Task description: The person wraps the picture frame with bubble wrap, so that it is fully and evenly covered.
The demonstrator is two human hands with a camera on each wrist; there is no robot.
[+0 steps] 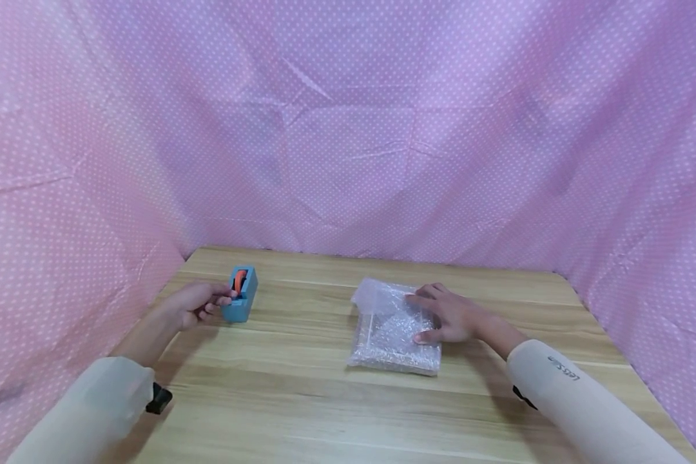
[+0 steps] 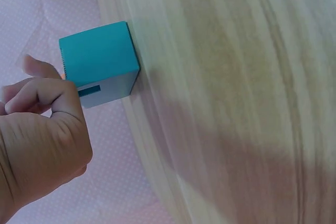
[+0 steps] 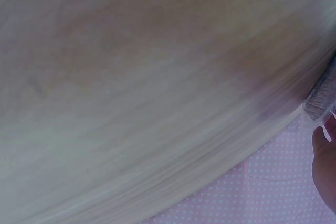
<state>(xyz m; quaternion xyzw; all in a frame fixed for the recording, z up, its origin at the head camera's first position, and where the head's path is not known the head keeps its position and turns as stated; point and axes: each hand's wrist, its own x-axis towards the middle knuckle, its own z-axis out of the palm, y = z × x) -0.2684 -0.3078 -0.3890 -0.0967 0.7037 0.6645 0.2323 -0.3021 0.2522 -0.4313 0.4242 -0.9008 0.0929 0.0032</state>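
Observation:
A small blue tape dispenser (image 1: pixel 239 310) with an orange tape roll (image 1: pixel 240 281) stands upright on the left of the table. My left hand (image 1: pixel 200 304) is at its toothed cutting edge, thumb and curled fingers pinching at the tape's end; the clear strip itself is hard to make out. The left wrist view shows the dispenser (image 2: pixel 100 53) just beyond the bent fingers. Right of centre lies a flat, rectangular package in bubble wrap (image 1: pixel 394 338). My right hand (image 1: pixel 449 314) rests on its right side with fingers spread. The right wrist view catches only part of that hand (image 3: pixel 324 163) beside the wrapped edge.
Both things stand on a wood-grain table (image 1: pixel 290 399), with bare surface between them and in front. A pink polka-dot cloth (image 1: pixel 348 161) hangs behind the table and on both sides. Dark devices are strapped under both sleeved forearms.

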